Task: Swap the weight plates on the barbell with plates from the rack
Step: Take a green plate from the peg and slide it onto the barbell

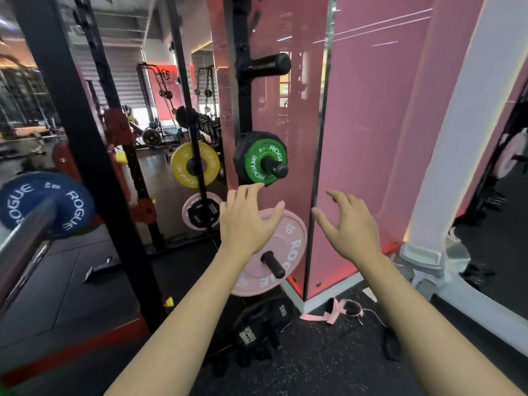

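A pink Rogue plate [288, 241] hangs on a low peg of the black rack upright [243, 90]. Above it a small green plate [258, 161] sits in front of a black plate on another peg. My left hand [245, 221] is spread in front of the pink plate's upper left, fingers apart; I cannot tell if it touches. My right hand [350, 224] hovers open to the plate's right, holding nothing. At the far left the barbell sleeve [25, 241] carries a blue Rogue plate [45, 204].
A black 15 kg plate [263, 324] sits on the lowest peg near the floor. An empty peg [268, 64] juts out high on the upright. A pink strap [331, 312] lies on the floor. A pink glossy wall [371, 138] stands behind; its mirror shows yellow and pink plates.
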Demonstrator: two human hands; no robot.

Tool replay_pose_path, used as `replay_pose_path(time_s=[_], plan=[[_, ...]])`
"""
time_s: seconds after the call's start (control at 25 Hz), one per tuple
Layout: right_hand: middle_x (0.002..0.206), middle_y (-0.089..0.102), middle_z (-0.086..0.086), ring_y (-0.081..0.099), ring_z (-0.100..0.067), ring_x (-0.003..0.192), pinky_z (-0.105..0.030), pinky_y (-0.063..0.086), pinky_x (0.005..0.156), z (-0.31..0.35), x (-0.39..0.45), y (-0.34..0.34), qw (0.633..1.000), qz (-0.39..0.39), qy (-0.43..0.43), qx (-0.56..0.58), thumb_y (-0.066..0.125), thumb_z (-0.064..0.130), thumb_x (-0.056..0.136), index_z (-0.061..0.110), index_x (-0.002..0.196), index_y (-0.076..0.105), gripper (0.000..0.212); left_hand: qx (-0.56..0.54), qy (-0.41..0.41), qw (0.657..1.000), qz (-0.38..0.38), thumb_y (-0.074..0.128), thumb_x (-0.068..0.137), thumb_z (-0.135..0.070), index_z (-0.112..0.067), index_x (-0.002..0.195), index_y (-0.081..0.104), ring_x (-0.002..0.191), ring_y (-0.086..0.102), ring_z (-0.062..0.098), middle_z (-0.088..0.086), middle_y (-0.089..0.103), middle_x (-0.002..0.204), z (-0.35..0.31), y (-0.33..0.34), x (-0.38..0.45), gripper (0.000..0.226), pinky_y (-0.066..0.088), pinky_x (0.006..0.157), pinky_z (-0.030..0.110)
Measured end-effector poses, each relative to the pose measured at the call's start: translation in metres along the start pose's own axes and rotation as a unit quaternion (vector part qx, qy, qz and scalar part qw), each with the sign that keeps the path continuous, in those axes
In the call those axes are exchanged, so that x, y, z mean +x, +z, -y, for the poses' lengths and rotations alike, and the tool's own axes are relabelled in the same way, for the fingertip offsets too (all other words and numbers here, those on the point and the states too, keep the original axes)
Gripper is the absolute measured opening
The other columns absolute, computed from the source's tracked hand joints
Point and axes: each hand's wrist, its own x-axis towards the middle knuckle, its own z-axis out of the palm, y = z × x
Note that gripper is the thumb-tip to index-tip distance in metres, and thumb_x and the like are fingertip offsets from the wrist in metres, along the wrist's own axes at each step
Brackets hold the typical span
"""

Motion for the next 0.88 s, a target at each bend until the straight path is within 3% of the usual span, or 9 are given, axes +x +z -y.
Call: replay_pose_path(time_s=[0.36, 0.6, 0.88], plan=[[0.122, 0.059, -0.003, 0.051, -0.025, 0.113, -0.039, 0.046, 0.085, -0.057, 0.126, 0.096, 0.999, 0.005, -0.015, 0.045, 0.046, 0.056, 0.094, 0.022, 0.136, 0.049, 0.054, 0.012, -0.057, 0.998, -0.025, 0.046, 0.089, -0.065, -0.023, 0.13, 0.054, 0.114, 0.049, 0.022, -0.005, 0.058, 0.124, 0.049, 0.102, 0.093, 0.059, 0.042, 0.096, 0.047], [0.117, 0.06, -0.004, 0.052, -0.027, 0.107, -0.041, 0.048, 0.081, -0.089, 0.216, 0.167, 0.99, 0.043, -0.092, 0.095, 0.046, 0.054, 0.095, 0.021, 0.135, 0.05, 0.052, 0.078, -0.129, 0.986, -0.067, 0.056, 0.091, -0.057, -0.019, 0.129, 0.056, 0.113, 0.05, 0.025, 0.001, 0.06, 0.122, 0.064, 0.153, 0.144, 0.054, 0.042, 0.092, 0.044], [0.117, 0.061, -0.002, 0.052, -0.028, 0.108, -0.041, 0.047, 0.082, -0.081, 0.279, 0.224, 0.97, 0.079, -0.162, 0.162, 0.05, 0.051, 0.094, 0.021, 0.132, 0.051, 0.048, 0.141, -0.187, 0.969, -0.072, 0.052, 0.091, -0.059, -0.02, 0.131, 0.054, 0.109, 0.051, 0.023, -0.002, 0.061, 0.117, 0.078, 0.172, 0.171, 0.056, 0.042, 0.091, 0.042]])
